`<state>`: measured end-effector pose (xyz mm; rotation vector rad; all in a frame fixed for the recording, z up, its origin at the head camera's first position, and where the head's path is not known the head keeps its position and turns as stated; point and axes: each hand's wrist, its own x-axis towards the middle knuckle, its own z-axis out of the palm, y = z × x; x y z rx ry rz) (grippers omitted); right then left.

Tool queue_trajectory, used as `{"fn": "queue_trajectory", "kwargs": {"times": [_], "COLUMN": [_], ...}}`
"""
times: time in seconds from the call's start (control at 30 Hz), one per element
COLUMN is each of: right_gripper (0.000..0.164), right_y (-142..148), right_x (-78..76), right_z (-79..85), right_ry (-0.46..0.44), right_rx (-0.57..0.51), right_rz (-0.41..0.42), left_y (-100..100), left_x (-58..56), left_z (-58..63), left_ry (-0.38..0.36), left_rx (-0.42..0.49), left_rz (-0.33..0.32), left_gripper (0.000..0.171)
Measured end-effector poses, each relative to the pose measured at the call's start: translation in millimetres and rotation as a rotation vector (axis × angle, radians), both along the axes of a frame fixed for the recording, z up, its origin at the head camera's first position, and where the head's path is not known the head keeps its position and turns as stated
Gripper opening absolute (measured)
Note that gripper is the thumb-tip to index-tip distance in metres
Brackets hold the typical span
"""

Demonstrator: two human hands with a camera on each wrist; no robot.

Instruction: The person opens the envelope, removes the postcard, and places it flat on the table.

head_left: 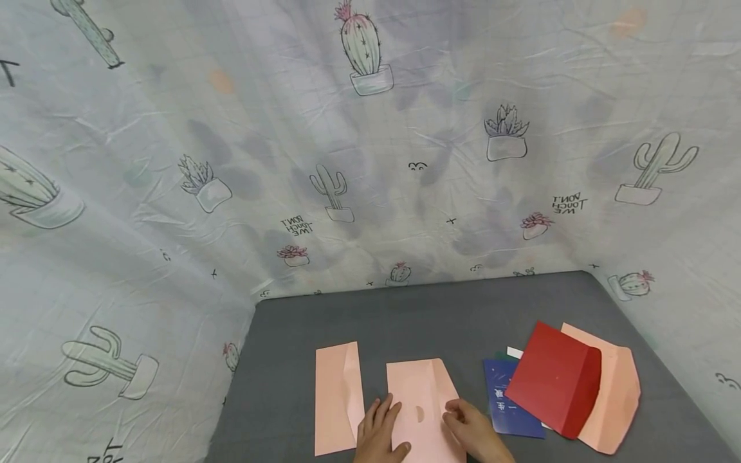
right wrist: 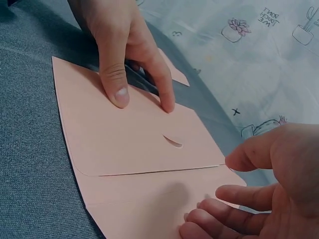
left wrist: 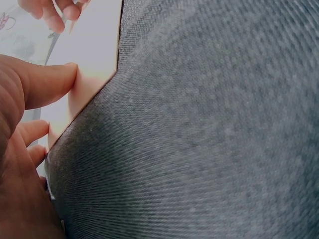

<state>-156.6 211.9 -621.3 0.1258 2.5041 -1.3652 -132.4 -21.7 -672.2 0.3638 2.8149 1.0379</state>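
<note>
A pale pink envelope (head_left: 412,384) lies on the grey table in front of me, its flap side to the right, with a small crescent cut (right wrist: 173,142) in its face. My left hand (head_left: 379,429) rests on the envelope's left side. In the right wrist view, its thumb and forefinger press on the paper, spread apart. At the flap side is my right hand (head_left: 476,432). Its thumb touches the edge where the panel meets the flap (right wrist: 134,191), and the other fingers lie loosely bent over the flap, apart from the thumb.
Left of the hands lies a second pink envelope (head_left: 332,399). On the right, a red envelope (head_left: 552,376) overlaps another pink envelope (head_left: 610,399) and a dark blue card (head_left: 515,415) with white lettering. A cactus-print sheet (head_left: 417,193) hangs around the table (head_left: 405,321).
</note>
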Motion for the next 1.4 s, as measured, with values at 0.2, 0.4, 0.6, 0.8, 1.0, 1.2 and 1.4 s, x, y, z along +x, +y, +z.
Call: {"fn": "queue_trajectory", "kwargs": {"times": [0.2, 0.4, 0.6, 0.8, 1.0, 1.2, 1.4], "right_gripper": [0.045, 0.045, 0.046, 0.045, 0.048, 0.047, 0.033], "right_y": [-5, -14, -15, -14, -14, -16, -21], "right_x": [-3.2, -4.2, -4.1, -4.9, -3.9, -3.6, -6.8], "right_z": [-12.4, -19.9, -4.2, 5.9, 5.8, 1.2, -7.0], "right_ry": [0.033, 0.106, 0.118, 0.089, -0.032, -0.029, 0.049], "right_rx": [0.007, -0.031, -0.055, -0.150, -0.274, -0.321, -0.181], "right_rz": [0.045, 0.113, 0.159, 0.158, 0.135, 0.104, 0.080], "left_y": [0, -1, -2, -4, -3, -4, -5], "left_x": [1.5, 2.7, 3.4, 3.0, 3.8, 4.3, 5.1], "left_z": [-0.9, 3.0, 4.5, -0.4, -0.4, -0.5, 2.6], "left_ry": [0.020, -0.005, 0.005, 0.034, -0.008, 0.027, 0.047], "left_rx": [-0.009, -0.003, -0.011, -0.012, -0.006, -0.019, 0.001], "left_rz": [0.000, -0.011, -0.046, -0.038, -0.020, -0.023, -0.023], "left_gripper": [0.072, 0.072, 0.070, 0.070, 0.072, 0.072, 0.071]}}
